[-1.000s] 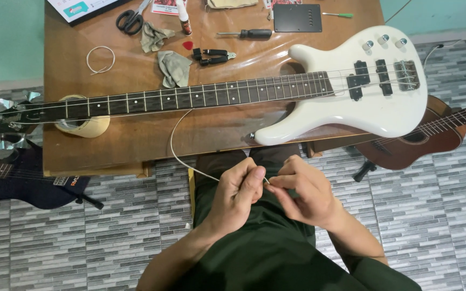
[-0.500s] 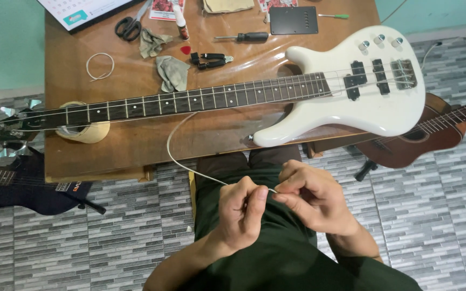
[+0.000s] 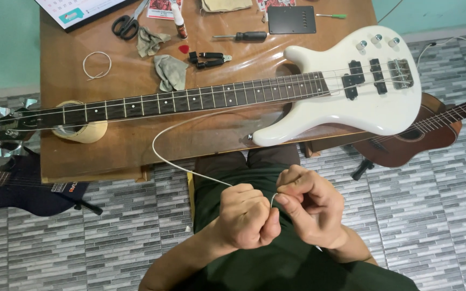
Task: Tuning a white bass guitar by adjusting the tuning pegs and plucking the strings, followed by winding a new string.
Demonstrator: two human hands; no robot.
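We hold a thin pale bass string (image 3: 190,171) w/ both hands, low in the view, over our lap in dark green clothes. Our left hand (image 3: 246,218) is closed to a fist, fingers curled tight; the string goes into it from the upper left side. Our right hand (image 3: 311,207) is just beside it, touching at the thumbs, fingers bent in, and forefinger + thumb pinch a short piece of the string between the two hands. From the left hand the string runs up in a wide loop, over the table edge, and lies along the wooden table (image 3: 130,153) toward the body of the white bass guitar (image 3: 351,91).

The bass lies flat across the table, neck to the left, headstock out past the table edge. Under the neck sits a roll of tape (image 3: 84,132). Behind the neck we see a coiled string (image 3: 97,64), two grey cloths (image 3: 169,71), a red pick (image 3: 184,49), small black pliers (image 3: 208,58), a screwdriver (image 3: 244,36), scissors (image 3: 128,22) and a black plate (image 3: 293,19). On the tiled floor, a brown acoustic guitar (image 3: 422,134) at right, a dark guitar (image 3: 22,188) at left.
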